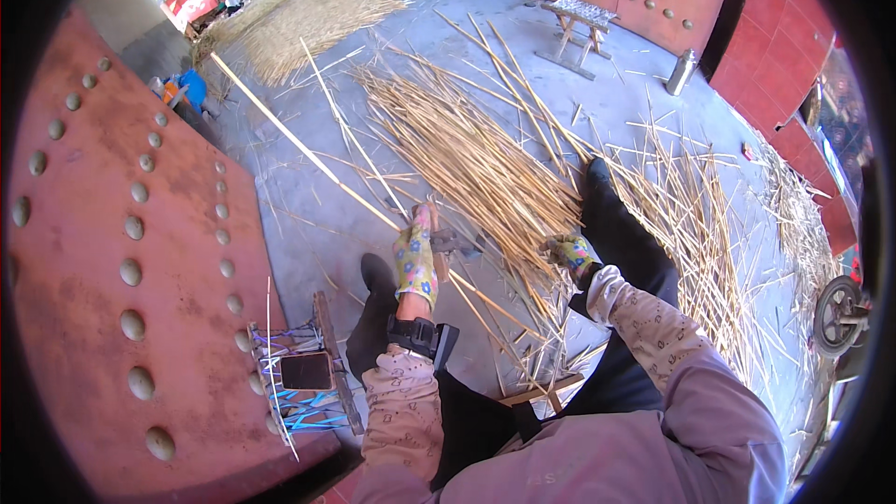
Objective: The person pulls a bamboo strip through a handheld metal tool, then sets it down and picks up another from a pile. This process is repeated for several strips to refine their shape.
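My left hand (417, 257), in a flowered glove, is closed round a long pale reed stalk (299, 146). The stalk slants from the far left, through the hand, toward the floor between my legs. Right beside that hand is a small grey metal-looking piece (452, 241); its kind is unclear. My right hand (571, 252), gloved too, has its fingers curled at the near end of a thick pile of tan reed stalks (476, 159). Whatever those fingers hold is hidden. Another thin stalk (350, 131) runs up from near my left hand.
Looser stalks (695, 224) lie right of my right leg. A woven straw mat (308, 23) lies far left. A small stool (581, 23) and steel flask (682, 72) stand far right. Close on the left are a studded red door (187, 252) and a corded stool (313, 331).
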Tool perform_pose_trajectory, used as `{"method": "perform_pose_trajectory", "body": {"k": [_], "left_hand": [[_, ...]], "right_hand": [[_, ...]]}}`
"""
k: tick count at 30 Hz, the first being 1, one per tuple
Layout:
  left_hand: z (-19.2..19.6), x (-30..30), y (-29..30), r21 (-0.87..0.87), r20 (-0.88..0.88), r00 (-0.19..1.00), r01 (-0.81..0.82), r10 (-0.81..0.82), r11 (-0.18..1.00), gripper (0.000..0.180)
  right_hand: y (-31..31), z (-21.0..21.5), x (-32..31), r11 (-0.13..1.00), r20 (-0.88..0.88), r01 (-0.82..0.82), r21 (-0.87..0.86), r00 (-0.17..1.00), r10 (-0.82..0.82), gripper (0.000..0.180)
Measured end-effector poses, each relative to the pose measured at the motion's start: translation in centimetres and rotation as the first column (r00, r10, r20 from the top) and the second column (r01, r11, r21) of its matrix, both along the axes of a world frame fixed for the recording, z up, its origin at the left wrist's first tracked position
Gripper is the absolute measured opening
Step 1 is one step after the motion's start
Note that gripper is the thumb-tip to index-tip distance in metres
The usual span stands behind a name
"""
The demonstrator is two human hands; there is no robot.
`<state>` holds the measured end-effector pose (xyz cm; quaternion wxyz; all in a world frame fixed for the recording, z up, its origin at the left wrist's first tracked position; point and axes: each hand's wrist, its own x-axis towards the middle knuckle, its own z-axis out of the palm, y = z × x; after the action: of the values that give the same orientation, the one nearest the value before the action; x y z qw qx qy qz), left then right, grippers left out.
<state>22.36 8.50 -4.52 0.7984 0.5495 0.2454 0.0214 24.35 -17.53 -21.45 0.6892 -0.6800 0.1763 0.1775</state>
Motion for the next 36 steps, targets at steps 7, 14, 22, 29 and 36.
{"method": "perform_pose_trajectory", "body": {"k": [7, 14, 22, 29, 36], "left_hand": [[-0.2, 0.2, 0.1, -0.006, -0.002, 1.0, 0.005, -0.005, 1.0, 0.03], [-1.7, 0.9, 0.2, 0.084, 0.044, 0.999, 0.003, -0.007, 0.996, 0.034], [-0.2, 0.0, 0.0, 0.032, -0.047, 0.994, 0.097, -0.095, 0.995, 0.031], [2.5, -2.1, -0.7, 0.014, 0.131, 0.968, 0.216, -0.216, 0.976, 0.04], [2.6, -2.9, 0.5, 0.128, 0.015, 0.983, 0.181, -0.184, 0.975, 0.041]], "right_hand": [[-0.6, 5.8, -2.5, 0.991, 0.027, 0.052, 0.123, 0.998, -0.056, 0.014], [-9.4, 14.1, -4.4, 0.913, 0.197, -0.072, 0.401, 0.98, -0.009, 0.015], [-29.3, 17.0, -17.0, 0.687, 0.183, 0.276, -0.672, 0.961, -0.207, 0.025], [-23.0, 13.7, -15.0, 0.882, 0.373, 0.132, -0.452, 0.926, 0.052, 0.039], [-0.4, 8.8, -9.3, 0.694, 0.473, -0.367, -0.619, 0.531, 0.703, 0.05]]}}
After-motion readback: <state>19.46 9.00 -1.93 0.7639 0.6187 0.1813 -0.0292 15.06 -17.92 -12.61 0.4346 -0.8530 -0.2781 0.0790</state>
